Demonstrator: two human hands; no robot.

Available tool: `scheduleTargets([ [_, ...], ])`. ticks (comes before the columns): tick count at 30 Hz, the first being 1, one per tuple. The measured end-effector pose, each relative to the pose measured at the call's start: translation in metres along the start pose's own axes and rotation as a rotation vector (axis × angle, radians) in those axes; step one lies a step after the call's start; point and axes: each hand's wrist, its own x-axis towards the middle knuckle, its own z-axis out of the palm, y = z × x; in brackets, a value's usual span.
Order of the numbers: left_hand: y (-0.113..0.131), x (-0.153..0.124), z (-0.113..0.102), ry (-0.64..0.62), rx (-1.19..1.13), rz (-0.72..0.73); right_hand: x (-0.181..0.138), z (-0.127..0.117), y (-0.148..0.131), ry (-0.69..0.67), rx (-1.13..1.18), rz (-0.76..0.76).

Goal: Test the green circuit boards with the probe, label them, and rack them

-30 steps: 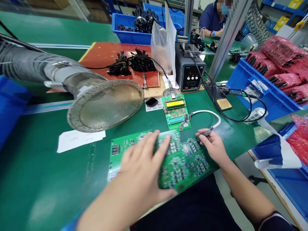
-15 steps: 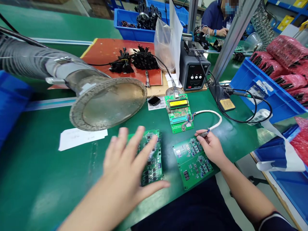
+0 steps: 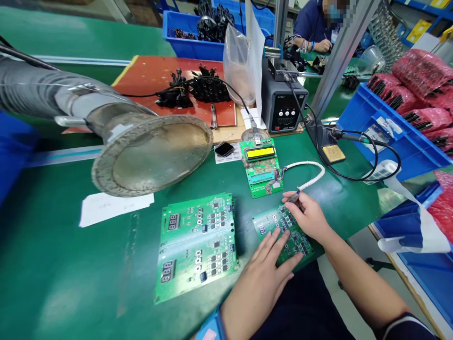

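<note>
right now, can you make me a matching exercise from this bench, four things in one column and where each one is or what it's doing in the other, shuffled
1 left hand
2 right hand
3 large board panel
4 yellow-screen board

A beyond the small board, white cable running from it
B fingers flat on the small board
C pinching the white cable at its tip
D on the green mat, left of both hands, untouched

Pairs: 1-B, 2-C, 3-D, 4-A

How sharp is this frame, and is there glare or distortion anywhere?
Head view: the left hand flat on the small board and the right hand pinching the white cable are sharp; even light, faint shadows; pale sheen on the green mat lower left; wide-angle stretch bends the extraction hood and tilts the post.
</note>
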Motion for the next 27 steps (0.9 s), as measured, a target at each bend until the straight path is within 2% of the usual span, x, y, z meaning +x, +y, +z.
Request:
scheduleTargets([
  [4, 0.002, 0.0, -0.002, -0.009, -0.019, -0.005, 0.002, 0.004, 0.002, 0.054, -0.004, 0.053],
  [8, 0.002, 0.002, -0.001, -0.001, -0.027, -0.001, 0.002, 0.007, 0.003, 0.108, -0.061, 0.043],
  [17, 0.002, 0.001, 0.002, 0.028, -0.117, -0.036, -0.001, 0.003, 0.004, 0.075, 0.043, 0.049],
  [27, -0.004, -0.002, 0.012, 0.101, -0.131, 0.034, -0.002, 0.003, 0.008, 0.072, 0.053, 0.033],
])
